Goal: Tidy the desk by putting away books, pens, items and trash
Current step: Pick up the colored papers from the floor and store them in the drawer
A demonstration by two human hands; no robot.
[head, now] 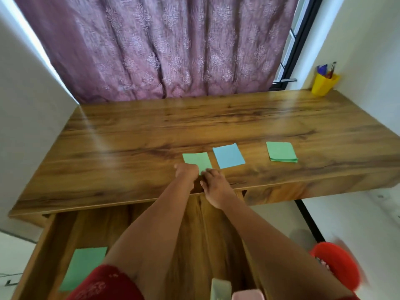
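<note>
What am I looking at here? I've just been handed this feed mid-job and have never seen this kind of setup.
There is no machine: a person wears one wide-angle camera on the head, looking down at their own bare arms. The left hand and right hand meet at the near edge of a green paper pad on the wooden desk, apparently picking it up; the grip itself is unclear. Beside it lie a blue paper pad and a second green pad. A yellow pen cup stands in the far right corner. Below, the open drawer already holds a green sheet.
</note>
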